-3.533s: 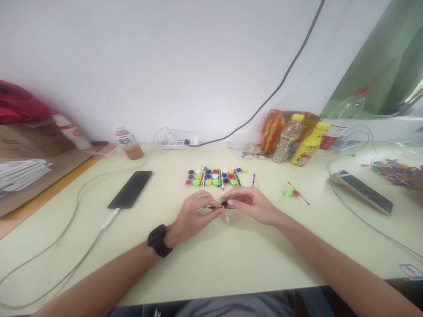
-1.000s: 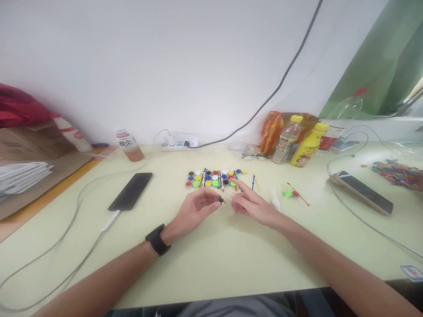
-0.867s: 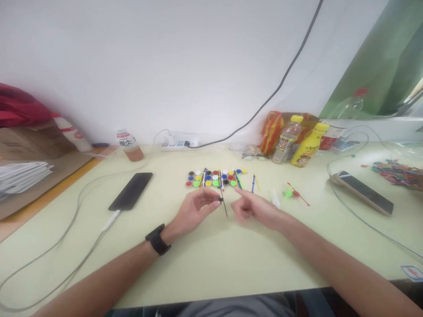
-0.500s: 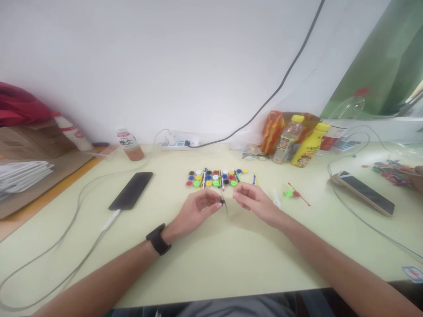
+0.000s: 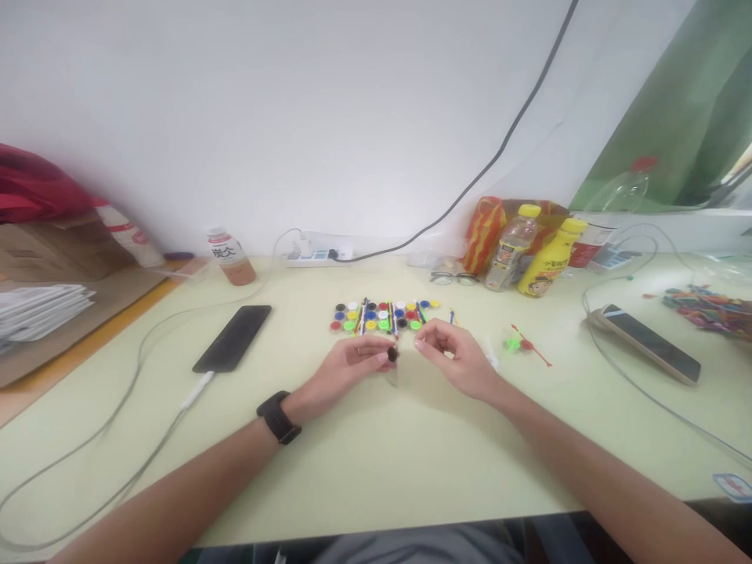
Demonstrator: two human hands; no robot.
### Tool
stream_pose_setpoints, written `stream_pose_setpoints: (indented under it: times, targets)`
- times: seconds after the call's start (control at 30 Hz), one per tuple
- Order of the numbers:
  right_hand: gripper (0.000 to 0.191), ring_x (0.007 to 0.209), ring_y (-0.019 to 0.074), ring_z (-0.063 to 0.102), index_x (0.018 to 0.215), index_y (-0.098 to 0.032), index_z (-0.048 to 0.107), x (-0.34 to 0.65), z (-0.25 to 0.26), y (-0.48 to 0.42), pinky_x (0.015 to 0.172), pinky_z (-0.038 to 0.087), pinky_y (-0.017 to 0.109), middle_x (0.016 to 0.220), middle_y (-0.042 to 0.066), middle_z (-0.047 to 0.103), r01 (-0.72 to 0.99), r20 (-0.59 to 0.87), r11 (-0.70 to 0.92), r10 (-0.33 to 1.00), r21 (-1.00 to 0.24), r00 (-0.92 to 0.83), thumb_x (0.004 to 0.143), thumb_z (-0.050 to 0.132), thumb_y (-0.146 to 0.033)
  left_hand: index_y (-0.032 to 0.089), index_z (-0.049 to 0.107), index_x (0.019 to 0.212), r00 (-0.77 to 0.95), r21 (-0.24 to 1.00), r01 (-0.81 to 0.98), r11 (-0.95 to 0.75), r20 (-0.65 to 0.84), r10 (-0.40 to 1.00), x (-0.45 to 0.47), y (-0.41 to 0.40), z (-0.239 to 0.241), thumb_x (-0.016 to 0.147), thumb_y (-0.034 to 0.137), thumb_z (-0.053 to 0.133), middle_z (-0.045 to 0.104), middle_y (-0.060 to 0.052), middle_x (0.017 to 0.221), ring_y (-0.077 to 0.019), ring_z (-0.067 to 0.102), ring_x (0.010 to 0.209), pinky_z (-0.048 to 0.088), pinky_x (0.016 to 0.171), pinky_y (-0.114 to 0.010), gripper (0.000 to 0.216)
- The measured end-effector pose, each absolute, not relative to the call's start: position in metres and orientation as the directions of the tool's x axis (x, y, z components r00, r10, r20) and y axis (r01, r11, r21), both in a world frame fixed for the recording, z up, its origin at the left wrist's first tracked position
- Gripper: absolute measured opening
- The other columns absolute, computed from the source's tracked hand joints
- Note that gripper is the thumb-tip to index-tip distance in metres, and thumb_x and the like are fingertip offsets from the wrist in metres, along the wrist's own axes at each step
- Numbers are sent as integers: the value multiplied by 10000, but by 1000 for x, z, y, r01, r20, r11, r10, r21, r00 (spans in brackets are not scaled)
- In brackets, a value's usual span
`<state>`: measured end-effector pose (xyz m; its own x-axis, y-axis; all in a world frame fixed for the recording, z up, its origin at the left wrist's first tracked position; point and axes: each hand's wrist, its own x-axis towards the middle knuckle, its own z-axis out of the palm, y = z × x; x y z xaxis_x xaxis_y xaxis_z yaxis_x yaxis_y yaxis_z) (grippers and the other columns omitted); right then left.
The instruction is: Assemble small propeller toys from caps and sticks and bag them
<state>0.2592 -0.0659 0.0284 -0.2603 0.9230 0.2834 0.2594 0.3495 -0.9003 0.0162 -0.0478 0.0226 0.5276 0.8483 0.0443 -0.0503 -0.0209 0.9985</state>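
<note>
My left hand (image 5: 356,362) pinches a small round black piece (image 5: 392,355) between thumb and fingers, its dark face turned toward me. Just under it is a pale, blurred shape (image 5: 393,378) whose kind I cannot make out. To the right, my right hand (image 5: 450,352) is curled with thumb and fingertips close together, apart from the black piece; whether anything tiny is in that pinch is hidden. Beyond both hands lie rows of coloured plastic discs (image 5: 384,316), with thin coloured sticks (image 5: 359,316) laid between them.
A red stick (image 5: 532,345) and a green piece (image 5: 512,345) lie right of my hands. A black phone (image 5: 233,339) on a cable is at left, another phone (image 5: 652,342) at right. Bottles (image 5: 549,258), a power strip (image 5: 317,257) and a colourful pile (image 5: 708,307) stand farther back.
The black piece has turned from edge-on to face me and shifted slightly up and left. Another person's hand at the right edge is gone from view.
</note>
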Motion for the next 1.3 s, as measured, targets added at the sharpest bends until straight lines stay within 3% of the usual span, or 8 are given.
stream_pose_setpoints:
  times: [0.2, 0.37, 0.5, 0.67, 0.9, 1.0, 1.13, 1.3]
  targets:
    - [267, 645, 153, 502, 950, -216, 628, 263, 30, -64, 613, 432, 290, 694, -15, 531, 288, 295, 364, 921, -886, -255, 970, 599, -482, 207, 756, 1219, 616, 992, -34, 118, -72, 784, 12, -43, 20, 892, 405, 777, 734, -144, 1251, -278, 728, 1104, 579, 1008, -442, 382]
    - [119, 842, 188, 646, 973, -209, 659, 266, 34, -65, 780, 523, 334, 895, 46, 685, 284, 404, 461, 883, -841, -237, 916, 556, -222, 205, 768, 1184, 623, 983, -46, 176, -109, 775, 11, -42, 21, 886, 393, 785, 725, -138, 1272, -269, 726, 1115, 566, 1037, -430, 353]
    - [209, 790, 188, 679, 845, -207, 632, 268, 32, -67, 770, 540, 352, 814, 34, 711, 189, 450, 468, 884, -863, -128, 781, 472, -89, 203, 757, 1203, 629, 979, -46, 198, -126, 767, 10, -41, 21, 899, 388, 776, 713, -138, 1297, -251, 723, 1123, 553, 1053, -404, 357]
    - [192, 484, 123, 439, 673, -223, 540, 274, 30, -68, 480, 334, 262, 536, -30, 535, 121, 468, 466, 884, -876, -17, 657, 404, -88, 206, 772, 1171, 608, 976, -58, 210, -133, 783, 11, -42, 20, 863, 383, 814, 736, -136, 1250, -241, 738, 1078, 577, 1005, -375, 357]
    - [158, 501, 122, 366, 551, -219, 505, 280, 35, -68, 489, 247, 280, 517, -18, 438, 110, 550, 542, 833, -833, 64, 552, 381, -120, 184, 752, 1209, 619, 972, -56, 230, -146, 771, 11, -40, 18, 880, 362, 801, 711, -145, 1290, -245, 713, 1103, 537, 1025, -383, 377]
    - [169, 514, 126, 388, 607, -212, 535, 278, 34, -65, 501, 277, 277, 534, -24, 451, 65, 517, 514, 853, -855, 64, 594, 408, -102, 172, 755, 1199, 619, 968, -63, 243, -154, 770, 11, -40, 19, 874, 372, 807, 710, -152, 1287, -251, 708, 1096, 522, 1021, -385, 385]
    - [162, 672, 173, 563, 791, -206, 641, 278, 31, -57, 631, 436, 314, 713, 19, 612, 79, 487, 484, 873, -871, 14, 812, 492, -146, 173, 749, 1204, 635, 967, -54, 251, -160, 756, 11, -42, 23, 887, 370, 794, 709, -144, 1277, -246, 700, 1089, 509, 1021, -386, 376]
    - [421, 759, 175, 588, 622, -204, 576, 280, 28, -52, 767, 468, 340, 838, 55, 631, 289, 552, 515, 832, -807, 58, 1007, 454, -324, 177, 745, 1209, 633, 967, -58, 250, -158, 758, 11, -42, 22, 899, 361, 782, 702, -139, 1287, -234, 694, 1085, 503, 1022, -382, 362]
